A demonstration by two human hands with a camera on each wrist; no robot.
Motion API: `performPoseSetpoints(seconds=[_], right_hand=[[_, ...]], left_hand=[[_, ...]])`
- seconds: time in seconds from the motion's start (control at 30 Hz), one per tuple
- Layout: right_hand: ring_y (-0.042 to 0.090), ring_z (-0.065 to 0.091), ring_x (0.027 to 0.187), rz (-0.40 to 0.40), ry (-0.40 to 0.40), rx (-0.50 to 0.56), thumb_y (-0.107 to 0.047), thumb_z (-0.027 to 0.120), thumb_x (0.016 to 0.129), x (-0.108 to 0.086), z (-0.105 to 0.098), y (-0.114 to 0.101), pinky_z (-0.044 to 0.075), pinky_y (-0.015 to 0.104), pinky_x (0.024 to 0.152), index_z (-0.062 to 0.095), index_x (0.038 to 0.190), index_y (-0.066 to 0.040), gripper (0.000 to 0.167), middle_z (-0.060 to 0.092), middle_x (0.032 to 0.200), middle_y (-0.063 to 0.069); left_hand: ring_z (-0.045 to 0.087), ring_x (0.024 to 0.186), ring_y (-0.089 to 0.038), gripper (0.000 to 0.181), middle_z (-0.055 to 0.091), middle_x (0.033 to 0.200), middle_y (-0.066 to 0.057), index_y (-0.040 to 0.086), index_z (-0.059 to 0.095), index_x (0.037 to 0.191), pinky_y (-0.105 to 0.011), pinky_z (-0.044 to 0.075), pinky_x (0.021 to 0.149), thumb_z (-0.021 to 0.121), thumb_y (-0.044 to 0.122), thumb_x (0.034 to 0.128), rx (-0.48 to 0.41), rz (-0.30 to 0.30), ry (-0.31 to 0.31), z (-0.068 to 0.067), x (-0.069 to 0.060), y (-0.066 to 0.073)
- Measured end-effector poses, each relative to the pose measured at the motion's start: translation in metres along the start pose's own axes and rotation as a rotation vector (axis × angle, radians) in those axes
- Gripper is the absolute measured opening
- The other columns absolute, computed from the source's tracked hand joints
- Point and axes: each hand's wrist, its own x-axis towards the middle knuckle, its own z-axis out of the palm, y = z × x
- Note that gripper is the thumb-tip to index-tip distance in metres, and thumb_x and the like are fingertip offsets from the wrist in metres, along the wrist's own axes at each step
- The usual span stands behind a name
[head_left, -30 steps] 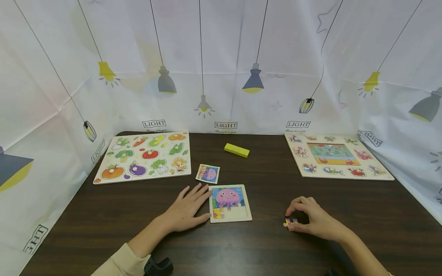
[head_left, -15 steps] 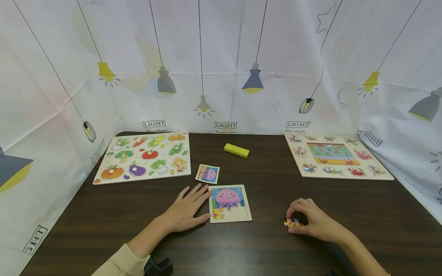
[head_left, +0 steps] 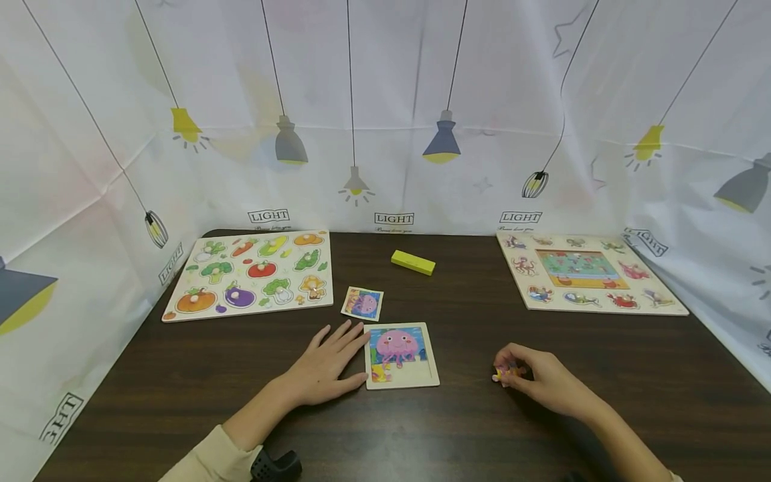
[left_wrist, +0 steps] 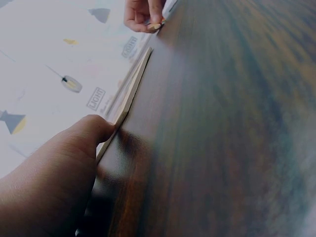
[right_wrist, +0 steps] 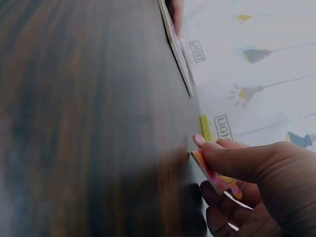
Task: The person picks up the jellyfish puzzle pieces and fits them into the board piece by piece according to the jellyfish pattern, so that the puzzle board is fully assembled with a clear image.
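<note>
A framed jellyfish puzzle (head_left: 397, 348) lies at the middle of the dark table, its lower right part showing bare board. My left hand (head_left: 328, 367) rests spread on the table, its fingertips and thumb touching the frame's left edge. In the left wrist view that thumb (left_wrist: 94, 131) meets the board's side. To the right of the board, my right hand (head_left: 539, 378) pinches a small pink and yellow jigsaw piece (right_wrist: 215, 173) between thumb and fingers. The piece is partly covered by the fingers in the head view.
Behind the frame lies a small jellyfish picture card (head_left: 363, 304). A yellow block (head_left: 412, 262) is farther back. A vegetable puzzle board (head_left: 249, 278) stands back left, a sea-animal board (head_left: 590, 274) back right. A white printed curtain (head_left: 385, 100) surrounds the table (head_left: 446, 435).
My right hand has turned the jigsaw piece in its fingers and shifted slightly up and left. The left hand and the frame have stayed in place.
</note>
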Motion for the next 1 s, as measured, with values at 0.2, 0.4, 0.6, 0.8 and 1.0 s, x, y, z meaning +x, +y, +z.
performPoseSetpoints(seconds=[0.2,0.4,0.6,0.8,1.0], right_hand=[[0.008,0.061,0.078,0.01,0.02,0.048,-0.016,0.061,0.088,0.008,0.002,-0.003,0.051,0.023,0.067,0.059,0.097,-0.014,0.009,0.063,0.09,-0.006],[0.009,0.061,0.079,0.002,0.051,0.044,-0.015,0.062,0.088,0.019,0.005,-0.011,0.051,0.024,0.068,0.06,0.098,-0.014,0.01,0.063,0.09,-0.006],[0.01,0.059,0.073,0.008,0.022,0.081,-0.015,0.062,0.088,0.031,0.01,-0.018,0.05,0.025,0.064,0.06,0.098,-0.012,0.011,0.062,0.086,-0.005],[0.008,0.058,0.076,-0.035,0.015,0.045,-0.011,0.064,0.086,0.044,0.015,-0.024,0.05,0.025,0.068,0.061,0.097,-0.012,0.012,0.063,0.088,-0.007],[0.007,0.057,0.079,-0.079,-0.001,0.039,-0.011,0.064,0.086,0.058,0.022,-0.032,0.049,0.027,0.071,0.062,0.095,-0.013,0.01,0.063,0.089,-0.009]], left_hand=[[0.007,0.139,-0.022,0.069,0.017,0.152,-0.004,0.016,0.023,0.147,-0.051,0.005,0.107,0.038,0.054,0.0922,-0.005,0.003,0.002,-0.001,-0.001,0.0],[0.008,0.139,-0.023,0.069,0.017,0.152,-0.004,0.016,0.023,0.147,-0.051,0.006,0.107,0.038,0.054,0.0921,-0.004,0.004,0.006,-0.001,-0.001,0.0],[0.008,0.139,-0.022,0.069,0.017,0.152,-0.004,0.016,0.023,0.147,-0.051,0.006,0.107,0.038,0.054,0.0921,-0.002,0.006,0.008,0.0,-0.001,-0.001],[0.007,0.139,-0.022,0.069,0.017,0.152,-0.004,0.016,0.022,0.147,-0.05,0.005,0.107,0.037,0.055,0.0919,0.0,0.006,0.008,0.002,0.0,-0.002],[0.007,0.139,-0.022,0.069,0.017,0.152,-0.003,0.016,0.023,0.147,-0.05,0.005,0.107,0.037,0.055,0.0918,-0.002,0.0,0.002,0.002,0.0,-0.002]])
